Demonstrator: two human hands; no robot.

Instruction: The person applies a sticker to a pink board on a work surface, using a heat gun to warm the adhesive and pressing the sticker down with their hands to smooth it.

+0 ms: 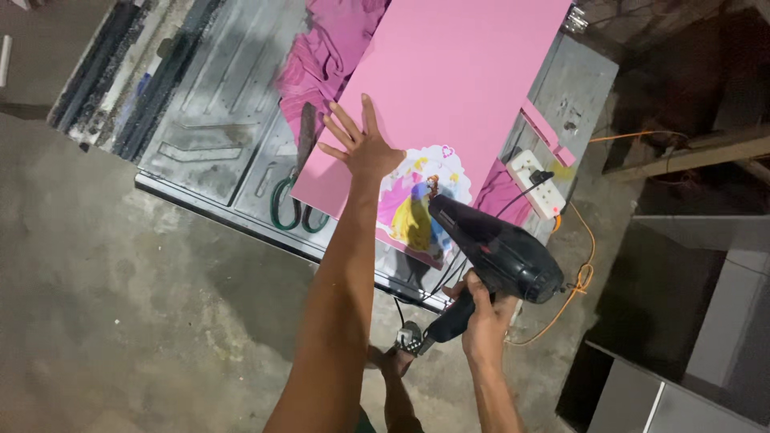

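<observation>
The left hand [362,144] lies flat on the pink board [449,80], fingers spread wide and clasping nothing, its grip open, pressing near the board's lower left part just beside the picture sticker [419,204]. The board rests on the grey metal surface [216,120] and runs from the near edge up toward the top of the view, tilted to the right.

The right hand [484,313] has its grip closed around the handle of the black dryer [493,248]. The dryer's barrel slants up and to the left, its nozzle hanging over the sticker's right side, close to it; whether it touches cannot be told. The sticker is bright, with yellow and white shapes, and sits at the board's near corner.

A pair of green-handled scissors [298,196] lies on the surface just left of the board, blades pointing away. Crumpled pink cloth [321,56] lies beside the board's left edge, farther up. To the right of the board a white power strip [539,183] sits on the surface with a black plug in it, and an orange cord [589,256] loops down from it toward the floor [120,305]. A small pink offcut [549,138] lies just above the strip
</observation>
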